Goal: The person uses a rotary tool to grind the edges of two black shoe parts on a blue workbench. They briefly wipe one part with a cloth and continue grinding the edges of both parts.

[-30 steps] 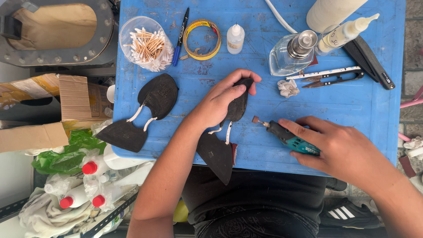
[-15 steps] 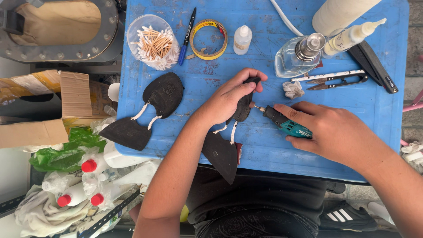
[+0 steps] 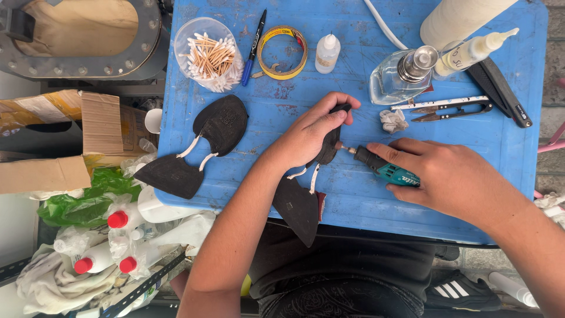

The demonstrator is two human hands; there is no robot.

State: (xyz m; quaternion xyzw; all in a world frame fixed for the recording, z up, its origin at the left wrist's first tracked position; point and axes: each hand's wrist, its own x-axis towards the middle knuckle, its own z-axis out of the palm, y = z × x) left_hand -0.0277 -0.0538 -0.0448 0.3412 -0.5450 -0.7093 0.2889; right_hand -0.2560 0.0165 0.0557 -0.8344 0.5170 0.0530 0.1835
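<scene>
My left hand [image 3: 309, 132] presses down on the front half of a black two-piece shoe sole [image 3: 300, 203] that lies on the blue table [image 3: 353, 194]; its heel half hangs over the near edge, joined by white strips. In my right hand [image 3: 450, 176] is a small teal rotary tool [image 3: 385, 168], and its tip touches the edge of the front sole piece just right of my left fingers. A second matching black sole [image 3: 197, 147] lies to the left, partly off the table's left edge.
At the back stand a cup of cotton swabs [image 3: 209, 56], a blue pen [image 3: 254, 38], a yellow tape roll [image 3: 283, 44], a small white bottle [image 3: 326, 53], a glass bottle [image 3: 403, 76], thread snips [image 3: 453, 107] and a crumpled white wad [image 3: 392, 121]. Red-capped bottles [image 3: 118, 219] and bags lie lower left.
My right hand has carried the rotary tool leftward and up until its tip meets the sole under my left hand. The left hand has stayed on the sole.
</scene>
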